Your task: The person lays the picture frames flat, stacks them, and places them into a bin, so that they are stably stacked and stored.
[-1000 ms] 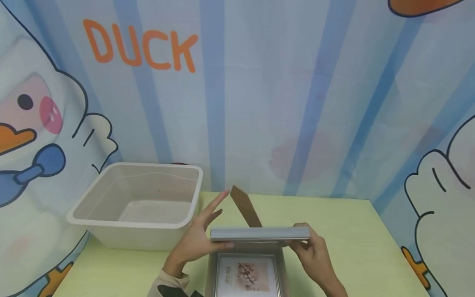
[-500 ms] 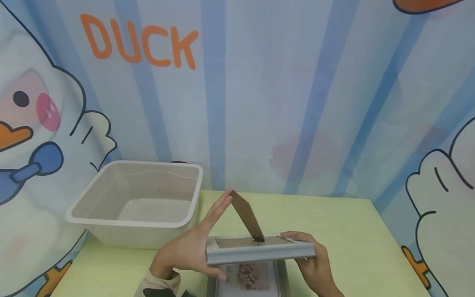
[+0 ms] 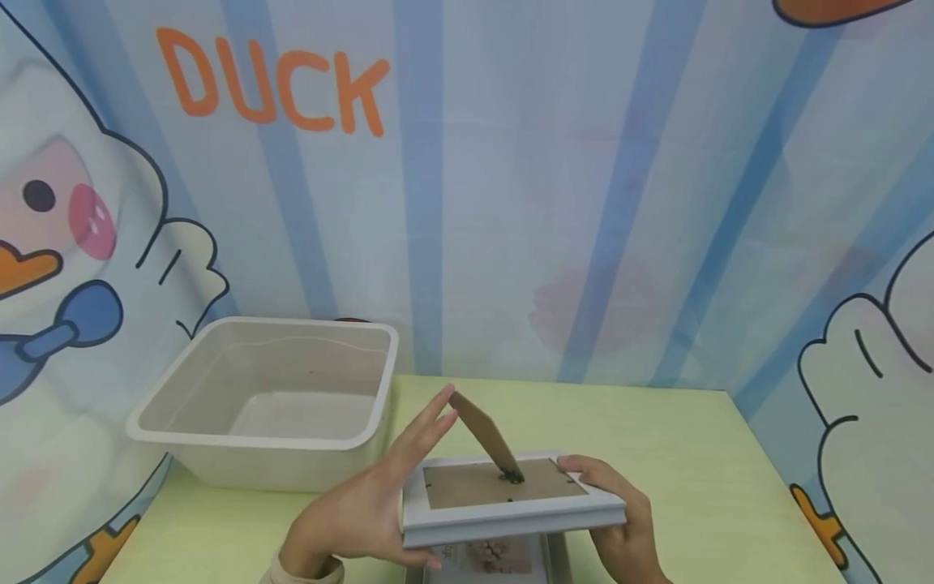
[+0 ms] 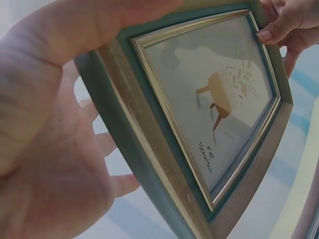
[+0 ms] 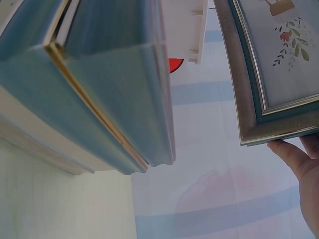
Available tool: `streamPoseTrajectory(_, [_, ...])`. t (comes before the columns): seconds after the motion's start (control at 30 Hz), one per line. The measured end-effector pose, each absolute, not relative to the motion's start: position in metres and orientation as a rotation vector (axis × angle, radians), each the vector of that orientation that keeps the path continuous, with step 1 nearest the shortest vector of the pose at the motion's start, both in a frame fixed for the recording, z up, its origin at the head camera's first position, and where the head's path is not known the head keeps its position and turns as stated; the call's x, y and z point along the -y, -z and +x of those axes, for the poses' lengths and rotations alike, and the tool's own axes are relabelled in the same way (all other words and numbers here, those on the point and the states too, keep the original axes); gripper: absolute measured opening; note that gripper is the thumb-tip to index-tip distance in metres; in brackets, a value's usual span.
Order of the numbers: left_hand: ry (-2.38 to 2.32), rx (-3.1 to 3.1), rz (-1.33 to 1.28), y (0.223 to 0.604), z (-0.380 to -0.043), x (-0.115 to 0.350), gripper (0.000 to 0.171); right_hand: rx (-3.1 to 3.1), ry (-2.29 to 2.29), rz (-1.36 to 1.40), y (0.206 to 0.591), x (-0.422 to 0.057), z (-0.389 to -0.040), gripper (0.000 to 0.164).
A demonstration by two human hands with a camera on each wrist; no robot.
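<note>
Brushed bronze-brown moulding, a teal band and a shiny gold inner lip surround the front of a rectangular picture frame [image 3: 496,491], held up over the near middle of the table. Behind its clear, reflective pane, a printed sheet shows a yellow stool [image 4: 219,97], leafy sprigs and size lettering. Its long axis runs left to right, the left end slightly nearer; its back faces up and its picture down. Brown, matte board fills the back, and from that board's middle a flat, tapering stand [image 3: 485,434] sticks up, its free tip pointing up and left.

The left hand [image 3: 365,503] straddles the left end, thumb along the front side and fingers stretched out, their tips at the stand's tip. The right hand [image 3: 627,511] grasps the right end, thumb on the front and fingers round the back. Directly below lies a second frame [image 3: 489,560] with a blossom print; smooth teal frame edges [image 5: 109,74] show low in the right wrist view. Far left sits a smooth, off-white plastic basin [image 3: 255,441], its rim rounded.
</note>
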State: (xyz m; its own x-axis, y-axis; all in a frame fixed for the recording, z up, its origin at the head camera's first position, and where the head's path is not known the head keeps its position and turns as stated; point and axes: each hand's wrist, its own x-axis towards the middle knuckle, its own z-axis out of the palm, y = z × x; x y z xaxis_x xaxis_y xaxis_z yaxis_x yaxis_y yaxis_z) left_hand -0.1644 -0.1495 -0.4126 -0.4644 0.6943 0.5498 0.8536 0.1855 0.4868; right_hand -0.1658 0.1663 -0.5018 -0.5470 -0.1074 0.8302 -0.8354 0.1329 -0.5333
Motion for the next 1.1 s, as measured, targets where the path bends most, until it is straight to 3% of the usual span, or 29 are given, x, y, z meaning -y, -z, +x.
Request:
streamPoseTrajectory(0.17, [1.187, 2.314, -1.407, 0.412, -0.159, 0.152, 0.126, 1.715, -1.497, 0.959, 0.503, -0.166, -0.167, 0.01])
streamPoseTrajectory(0.33, [1.24, 2.376, -1.237, 0.415, -0.153, 0.15, 0.126, 1.71, -1.443, 0.922, 0.503, -0.165, -0.167, 0.01])
streamPoseTrajectory(0.53, [1.39, 2.078, -1.204, 0.426, -0.157, 0.14, 0.054, 1.673, -1.404, 0.867, 0.501, -0.162, -0.168, 0.008])
streamPoseTrajectory(0.6, [1.431, 1.985, -1.202, 0.429, -0.159, 0.136, 0.04, 1.68, -1.397, 0.83, 0.5, -0.16, -0.168, 0.007])
streamPoseTrajectory(0.8, [1.446, 1.932, -1.176, 0.434, -0.16, 0.133, 0.036, 1.688, -1.415, 0.783, 0.501, -0.159, -0.165, 0.009])
streamPoseTrajectory(1.1, [1.523, 1.857, -1.18, 0.445, -0.16, 0.138, 0.045, 1.699, -1.422, 0.772, 0.5, -0.158, -0.168, 0.012])
